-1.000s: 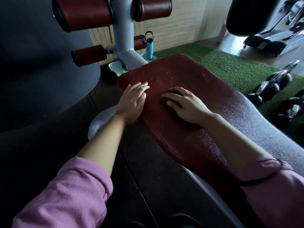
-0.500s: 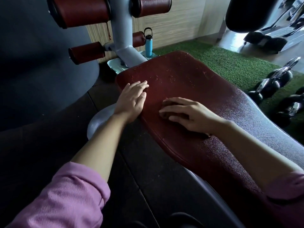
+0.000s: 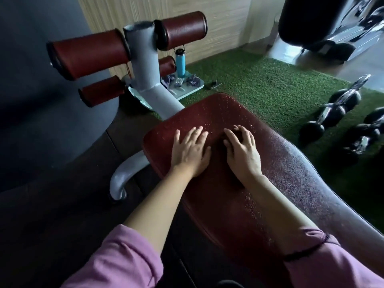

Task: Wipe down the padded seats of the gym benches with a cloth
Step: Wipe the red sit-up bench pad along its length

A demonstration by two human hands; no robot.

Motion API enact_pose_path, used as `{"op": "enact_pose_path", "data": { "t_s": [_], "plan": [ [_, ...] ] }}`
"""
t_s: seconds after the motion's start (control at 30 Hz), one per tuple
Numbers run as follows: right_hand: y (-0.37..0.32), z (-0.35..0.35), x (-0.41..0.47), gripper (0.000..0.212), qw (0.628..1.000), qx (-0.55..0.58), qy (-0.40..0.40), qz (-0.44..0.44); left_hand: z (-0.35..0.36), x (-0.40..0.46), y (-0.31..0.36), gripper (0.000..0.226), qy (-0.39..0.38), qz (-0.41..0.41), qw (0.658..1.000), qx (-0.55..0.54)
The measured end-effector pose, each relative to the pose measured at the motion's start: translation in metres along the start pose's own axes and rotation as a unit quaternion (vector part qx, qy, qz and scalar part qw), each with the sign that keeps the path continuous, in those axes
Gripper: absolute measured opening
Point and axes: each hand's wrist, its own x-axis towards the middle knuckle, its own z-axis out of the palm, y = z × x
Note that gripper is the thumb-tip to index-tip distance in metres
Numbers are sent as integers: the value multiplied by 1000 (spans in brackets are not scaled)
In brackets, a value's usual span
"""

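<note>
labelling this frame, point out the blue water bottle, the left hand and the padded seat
blue water bottle point(image 3: 180, 63), head view, middle of its body
left hand point(image 3: 190, 151), head view, back of the hand
padded seat point(image 3: 218, 107), head view, bare far end

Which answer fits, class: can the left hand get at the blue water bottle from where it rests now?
Probably not. The left hand lies flat on the bench pad; the blue water bottle stands on the floor tray beyond the grey frame post.

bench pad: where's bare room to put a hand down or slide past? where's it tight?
Free: the pad's far end between the fingertips and the grey post, and the long stretch nearer the camera on its right side. Tight: the middle, where the left hand lies flat beside the right hand, which is curled over something dark, with only a narrow gap between them.
</note>
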Motion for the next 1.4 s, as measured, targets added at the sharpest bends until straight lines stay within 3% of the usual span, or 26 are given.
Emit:
{"op": "enact_pose_path", "data": {
  "t_s": [0.27, 0.47, 0.6, 0.73, 0.87, 1.07, 1.23, 1.4],
  "plan": [
    [11, 7, 4, 40, 998, -40, -33, -28, 10, 51, 0, 59, -64, 52, 997, 9],
    [9, 17, 18, 37, 996, -47, -41, -65, 16, 49, -2, 78, -34, 66, 997, -8],
    [18, 29, 53, 38, 993, -43, -65, -87, 19, 51, -2, 66, -30, 43, 999, -15],
    [46, 18, 89, 42, 995, -62, -72, -33, 20, 50, -2, 71, -9, 47, 998, -38],
    [66, 1, 71, 40, 997, -69, -10, 31, 18, 48, -2, 72, -8, 59, 998, -20],
    [24, 16, 16, 37, 997, -68, -10, -17, 21, 48, -2, 67, 5, 57, 998, -17],
    [16, 33, 63, 41, 995, -63, -57, -46, 19, 49, 0, 71, -19, 47, 999, 6],
    [49, 16, 99, 47, 996, -65, -60, 6, 18, 48, -1, 69, -9, 45, 999, -19]
  ]
}}
